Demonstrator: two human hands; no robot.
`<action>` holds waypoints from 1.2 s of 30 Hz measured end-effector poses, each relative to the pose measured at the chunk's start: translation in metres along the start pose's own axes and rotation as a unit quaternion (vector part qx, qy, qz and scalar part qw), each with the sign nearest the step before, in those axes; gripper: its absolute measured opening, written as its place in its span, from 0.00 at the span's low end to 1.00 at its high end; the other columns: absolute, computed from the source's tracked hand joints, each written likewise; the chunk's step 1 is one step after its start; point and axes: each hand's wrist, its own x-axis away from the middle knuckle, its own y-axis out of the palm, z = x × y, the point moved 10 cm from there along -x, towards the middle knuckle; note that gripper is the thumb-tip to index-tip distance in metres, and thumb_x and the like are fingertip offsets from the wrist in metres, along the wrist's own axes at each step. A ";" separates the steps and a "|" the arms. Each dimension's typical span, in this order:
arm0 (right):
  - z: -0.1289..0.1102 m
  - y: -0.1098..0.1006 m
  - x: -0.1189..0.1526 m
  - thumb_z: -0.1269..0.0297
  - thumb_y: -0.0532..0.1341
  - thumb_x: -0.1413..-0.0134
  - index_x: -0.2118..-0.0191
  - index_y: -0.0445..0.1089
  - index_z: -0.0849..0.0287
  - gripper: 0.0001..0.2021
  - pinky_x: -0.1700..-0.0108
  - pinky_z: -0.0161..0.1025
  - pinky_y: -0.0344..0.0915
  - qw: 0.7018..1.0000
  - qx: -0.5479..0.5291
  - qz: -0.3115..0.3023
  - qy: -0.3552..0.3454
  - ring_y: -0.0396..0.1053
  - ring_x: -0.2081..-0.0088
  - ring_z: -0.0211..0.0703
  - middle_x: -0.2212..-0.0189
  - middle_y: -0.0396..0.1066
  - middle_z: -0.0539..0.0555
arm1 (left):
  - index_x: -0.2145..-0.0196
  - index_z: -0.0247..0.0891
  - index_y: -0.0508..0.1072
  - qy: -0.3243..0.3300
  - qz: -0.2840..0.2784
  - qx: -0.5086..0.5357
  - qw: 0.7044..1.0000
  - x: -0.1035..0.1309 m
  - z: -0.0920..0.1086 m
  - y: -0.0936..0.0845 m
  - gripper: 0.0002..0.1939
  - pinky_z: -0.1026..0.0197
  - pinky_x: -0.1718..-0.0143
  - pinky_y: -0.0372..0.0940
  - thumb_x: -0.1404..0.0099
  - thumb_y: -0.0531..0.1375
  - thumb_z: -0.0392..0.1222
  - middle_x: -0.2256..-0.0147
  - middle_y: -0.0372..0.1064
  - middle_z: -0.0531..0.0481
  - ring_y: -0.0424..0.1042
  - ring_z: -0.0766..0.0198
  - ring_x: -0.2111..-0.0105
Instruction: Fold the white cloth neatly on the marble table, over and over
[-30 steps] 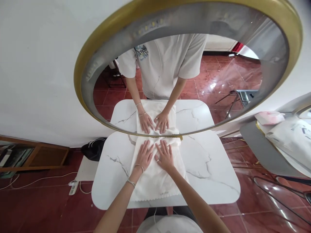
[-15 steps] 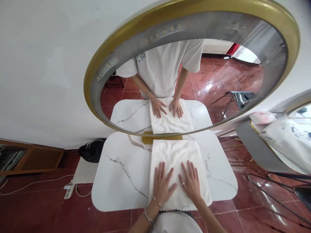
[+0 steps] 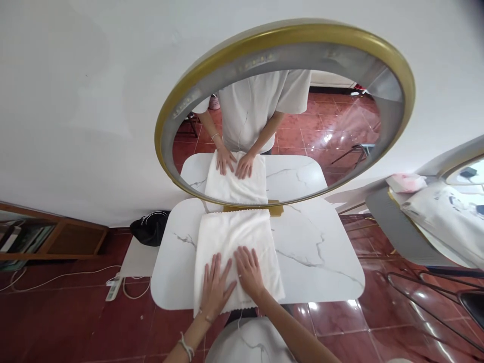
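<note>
A white towel (image 3: 234, 232) lies spread on the white marbled table (image 3: 321, 252), left of its middle, with a few soft wrinkles. My left hand (image 3: 215, 290) rests flat on the towel's lower left part, fingers spread. On the towel's right half, my right hand (image 3: 248, 272) lies palm down, its fingers stretched out and closer together, with a ring on one. Neither hand grips the cloth. Both hands and the towel also show in the gold-framed mirror (image 3: 242, 171).
Behind the towel a gold plate (image 3: 277, 209) shows at the table's back edge. On the left are a black bag (image 3: 150, 229), a power strip (image 3: 112, 288) and a wooden cabinet (image 3: 71, 239). White fabric (image 3: 442, 212) covers a table at the right.
Both hands and the towel have moved left across the table. The right hand's fingers are closer together. The camera view has shifted somewhat.
</note>
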 end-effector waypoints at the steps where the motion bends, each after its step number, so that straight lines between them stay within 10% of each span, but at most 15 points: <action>1: -0.001 -0.003 0.005 0.71 0.48 0.39 0.33 0.41 0.58 0.30 0.36 0.55 0.45 1.000 -0.002 -0.006 -0.016 0.43 0.34 0.50 0.36 0.49 0.58 | 0.35 0.46 0.49 0.006 -0.004 -0.005 1.000 0.003 0.005 0.002 0.34 0.41 0.38 0.45 0.35 0.53 0.54 0.33 0.37 0.42 0.41 0.46 0.35; 9: 0.075 -0.047 0.061 0.55 0.50 0.38 0.33 0.40 0.58 0.32 0.37 0.53 0.45 0.997 0.045 -0.065 0.006 0.39 0.34 0.52 0.33 0.40 0.58 | 0.36 0.46 0.51 0.064 0.011 0.043 0.997 -0.021 0.089 0.024 0.35 0.39 0.38 0.40 0.37 0.56 0.54 0.33 0.38 0.42 0.40 0.45 0.35; 16: 0.154 -0.067 0.068 0.59 0.49 0.36 0.33 0.42 0.57 0.28 0.43 0.47 0.58 0.995 -0.025 0.051 0.086 0.57 0.41 0.46 0.44 0.63 0.57 | 0.36 0.46 0.51 0.022 0.038 0.091 0.995 -0.073 0.132 0.040 0.30 0.44 0.38 0.47 0.33 0.52 0.50 0.33 0.33 0.45 0.40 0.50 0.34; 24: 0.178 -0.042 -0.007 0.54 0.44 0.35 0.33 0.40 0.57 0.29 0.39 0.57 0.46 0.978 0.059 0.080 0.181 0.40 0.34 0.54 0.34 0.41 0.61 | 0.35 0.47 0.45 -0.031 0.061 0.023 0.997 -0.097 0.078 0.041 0.32 0.47 0.38 0.48 0.33 0.51 0.48 0.33 0.35 0.46 0.41 0.54 0.34; 36: 0.023 0.018 -0.090 0.63 0.45 0.36 0.32 0.26 0.57 0.32 0.36 0.55 0.41 0.992 0.040 0.015 0.116 0.36 0.33 0.50 0.33 0.33 0.59 | 0.37 0.44 0.54 -0.077 0.083 -0.014 0.993 -0.055 -0.074 0.004 0.27 0.48 0.40 0.50 0.32 0.49 0.44 0.36 0.47 0.42 0.49 0.53 0.36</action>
